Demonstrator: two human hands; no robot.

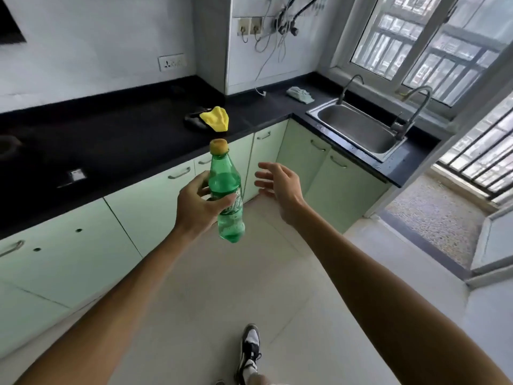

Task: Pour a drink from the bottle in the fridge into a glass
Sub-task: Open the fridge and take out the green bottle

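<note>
Noted a translucent green bottle (224,175) with a yellow cap (218,145) (white lettering on its label (236,202)), a black surface (111,134), pale green cabinets (155,207), a yellow cloth (216,122), a black-and-white shoe (251,345).

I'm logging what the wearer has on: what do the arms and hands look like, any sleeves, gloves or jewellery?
The left forearm and right forearm are bare to the frame edge, no sleeve in view. The left hand and right hand wear no gloves; no watch, bracelet or ring shows.

The person is wearing a black-and-white laced sneaker (249,346) and a white sock (251,370); the left hand (198,204) and right hand (280,187) are showing bare.
</note>
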